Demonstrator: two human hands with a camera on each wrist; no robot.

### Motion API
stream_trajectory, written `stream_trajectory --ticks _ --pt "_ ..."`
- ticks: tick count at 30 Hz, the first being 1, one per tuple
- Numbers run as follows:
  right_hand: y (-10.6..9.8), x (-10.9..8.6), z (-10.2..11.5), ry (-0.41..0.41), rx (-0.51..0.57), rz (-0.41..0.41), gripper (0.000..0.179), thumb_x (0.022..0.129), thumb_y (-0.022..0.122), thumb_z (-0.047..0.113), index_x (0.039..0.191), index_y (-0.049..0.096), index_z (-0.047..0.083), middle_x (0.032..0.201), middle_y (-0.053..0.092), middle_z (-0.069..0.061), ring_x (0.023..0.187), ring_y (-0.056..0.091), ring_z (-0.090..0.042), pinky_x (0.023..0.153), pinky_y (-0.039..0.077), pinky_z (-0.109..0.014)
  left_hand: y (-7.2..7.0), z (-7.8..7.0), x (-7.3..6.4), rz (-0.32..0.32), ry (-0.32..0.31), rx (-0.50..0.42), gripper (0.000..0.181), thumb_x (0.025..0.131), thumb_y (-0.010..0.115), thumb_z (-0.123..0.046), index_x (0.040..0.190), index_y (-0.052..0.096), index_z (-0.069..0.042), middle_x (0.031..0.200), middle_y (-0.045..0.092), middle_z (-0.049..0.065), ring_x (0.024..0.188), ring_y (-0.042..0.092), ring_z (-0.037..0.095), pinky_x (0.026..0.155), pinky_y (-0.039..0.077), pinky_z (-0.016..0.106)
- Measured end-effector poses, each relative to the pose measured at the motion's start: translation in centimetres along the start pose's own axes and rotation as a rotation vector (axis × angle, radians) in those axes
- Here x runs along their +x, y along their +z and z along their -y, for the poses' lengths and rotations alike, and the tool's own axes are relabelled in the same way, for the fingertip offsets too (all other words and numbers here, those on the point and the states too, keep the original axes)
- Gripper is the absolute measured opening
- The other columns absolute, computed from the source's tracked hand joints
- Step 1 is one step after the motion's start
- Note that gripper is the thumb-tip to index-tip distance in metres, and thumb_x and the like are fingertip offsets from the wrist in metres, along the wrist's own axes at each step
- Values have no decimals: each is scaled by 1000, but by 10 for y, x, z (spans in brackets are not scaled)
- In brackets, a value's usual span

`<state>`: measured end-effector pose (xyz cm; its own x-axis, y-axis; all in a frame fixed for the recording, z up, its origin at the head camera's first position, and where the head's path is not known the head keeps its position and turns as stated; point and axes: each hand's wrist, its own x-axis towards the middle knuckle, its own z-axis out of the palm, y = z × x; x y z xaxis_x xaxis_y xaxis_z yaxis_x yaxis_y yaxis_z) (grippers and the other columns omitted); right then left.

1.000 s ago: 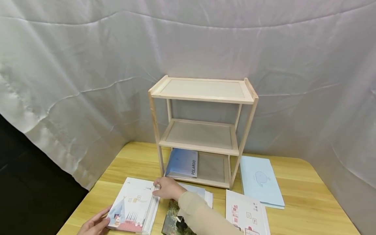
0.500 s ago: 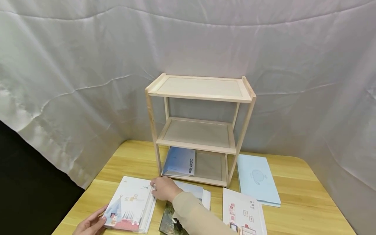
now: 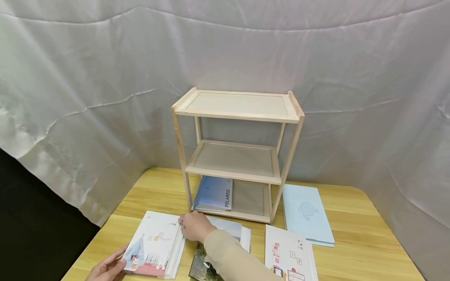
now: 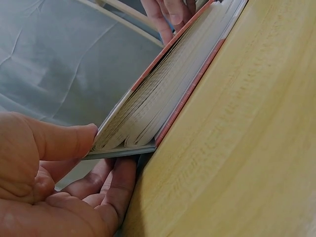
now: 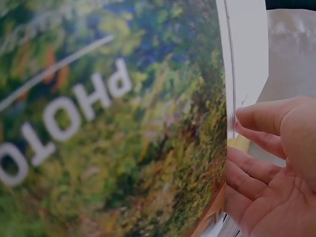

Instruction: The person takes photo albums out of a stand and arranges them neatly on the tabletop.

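A thick white book (image 3: 156, 240) with a tent drawing and pink lower border lies on the table at the left front. My left hand (image 3: 107, 267) holds its near left corner. In the left wrist view the thumb is on the top cover's edge and the fingers lie at the spine (image 4: 123, 149), close to the tabletop. At the book's far right corner, my right hand (image 3: 197, 226) grips the edge. In the right wrist view, a book with a painted cover lettered PHOTO (image 5: 108, 133) hides much of the scene beside that hand.
A three-tier wooden shelf (image 3: 233, 176) stands behind, with a blue POLAROID book (image 3: 212, 193) on its bottom tier. Under my right forearm lies a dark painted book (image 3: 200, 265) by a pale-covered one (image 3: 228, 226). Another white book (image 3: 291, 251) and a light-blue book (image 3: 307, 212) lie right.
The whole head view shifts slightly left and up, then settles. Both hands stay at the same corners of the white book, which has not visibly moved on the table.
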<state>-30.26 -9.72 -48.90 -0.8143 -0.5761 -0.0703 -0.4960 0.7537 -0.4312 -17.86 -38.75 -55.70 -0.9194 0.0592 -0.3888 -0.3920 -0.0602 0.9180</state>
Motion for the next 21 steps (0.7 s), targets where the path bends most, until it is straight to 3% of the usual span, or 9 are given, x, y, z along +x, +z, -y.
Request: stream_trajectory --ticks 3,5,9,12,19,21 --pt "1 0 1 -27 -51 -19 26 101 59 18 125 71 18 122 72 4 106 69 -14 78 56 -22 -1 2 0 12 9 -7 68 92 74 -29 151 42 -19 131 63 5 108 66 11 94 58 32" --pt "1 0 1 -39 -71 -27 26 101 59 18 124 71 18 120 73 4 104 70 -13 79 57 -23 -1 3 1 -9 13 -8 64 90 76 -29 147 49 -21 131 63 6 108 66 10 93 58 31" --pt "2 -1 1 -44 -85 -31 26 101 59 19 124 71 18 120 73 4 104 70 -13 83 58 -24 2 4 2 -63 10 2 80 88 78 -29 152 38 -4 132 62 10 108 65 10 93 58 30" --pt "3 -1 1 -50 -96 -36 26 101 58 18 124 71 18 120 73 5 104 70 -13 85 58 -24 2 4 2 -65 11 2 88 88 78 -28 152 29 6 133 62 10 108 65 10 93 57 30" --pt "3 0 0 -55 -94 -25 27 100 61 18 125 71 18 120 73 4 101 71 -12 81 57 -22 3 2 0 -63 20 2 76 92 74 -21 152 35 4 130 64 9 105 66 7 92 57 27" --pt "2 1 -1 -46 -74 -17 29 99 61 18 126 70 17 117 74 4 84 69 -10 72 54 -20 4 0 0 -82 17 -2 70 93 72 -18 151 39 2 126 66 9 103 68 9 90 58 28"
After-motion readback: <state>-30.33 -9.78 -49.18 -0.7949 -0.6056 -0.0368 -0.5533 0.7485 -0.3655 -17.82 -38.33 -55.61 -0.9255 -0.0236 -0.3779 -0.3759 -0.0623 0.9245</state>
